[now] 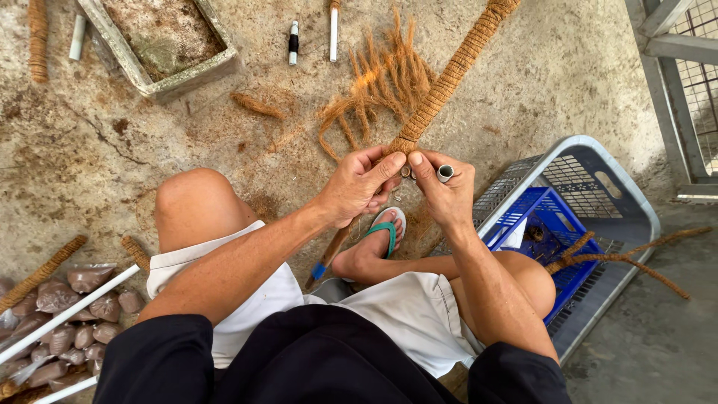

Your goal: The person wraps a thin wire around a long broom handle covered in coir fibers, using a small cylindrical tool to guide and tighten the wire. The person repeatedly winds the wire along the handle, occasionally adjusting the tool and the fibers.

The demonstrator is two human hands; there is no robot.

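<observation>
Both hands pinched on the long brown coir-wrapped pole (441, 86) at its wrap end, over the concrete floor (568, 67)

Left hand (359, 187) and right hand (441, 191) closed on it, right also holding a small grey spool (445, 173); pole looks stiff, light, rough; loose coir fibres (374, 90) soft, so grip the wound section

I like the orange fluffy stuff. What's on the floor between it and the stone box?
In the head view, one small loose fibre bundle lies on the concrete floor between the loose fibres and the stone trough.

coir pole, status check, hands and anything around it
Left hand and right hand both pinch the coir-wrapped pole at its lower wrapped end. Loose fibres fan beside it. Blue basket at right, clear of the hands.
</observation>
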